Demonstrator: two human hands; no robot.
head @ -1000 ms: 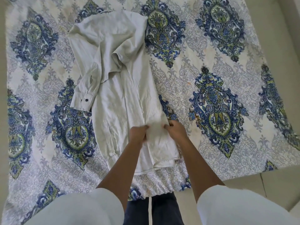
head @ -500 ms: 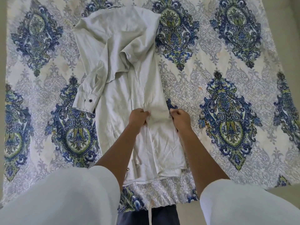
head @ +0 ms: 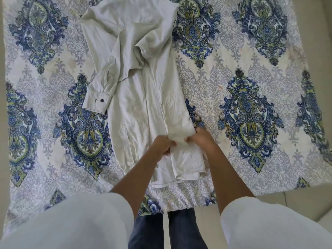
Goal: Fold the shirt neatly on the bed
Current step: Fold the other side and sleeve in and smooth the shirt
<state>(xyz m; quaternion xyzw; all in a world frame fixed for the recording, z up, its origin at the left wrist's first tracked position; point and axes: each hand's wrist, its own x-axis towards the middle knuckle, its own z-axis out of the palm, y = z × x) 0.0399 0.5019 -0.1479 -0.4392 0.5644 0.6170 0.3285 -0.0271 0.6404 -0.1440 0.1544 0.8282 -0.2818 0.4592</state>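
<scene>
The shirt [head: 143, 105], pale and creased, lies lengthwise on the patterned bed [head: 251, 69], its collar end far from the person and its hem [head: 179, 178] close to the near edge of the bed. It looks partly folded. The right side seems already turned in over the body, with cloth from that side lying crumpled across the upper chest, so the right edge runs fairly straight. The left sleeve is not yet tucked: it hangs out to the side, and its cuff [head: 95, 103] with two dark buttons rests on the bedspread just beside the shirt's body. Both hands are on the lower part of the garment. The left hand [head: 160, 145] has its fingers curled into a bunch of the fabric, and the right hand [head: 202, 139] grips the same gathered fold from the other side at the shirt's right edge — the two hands close together with a ridge of cloth raised between them. Judging by this, the task is perhaps a third done. What appears left is to bring the loose sleeve in, fold the long body up from the hem toward the collar — likely the step in hand — and smooth out the wrinkles near the top.
</scene>
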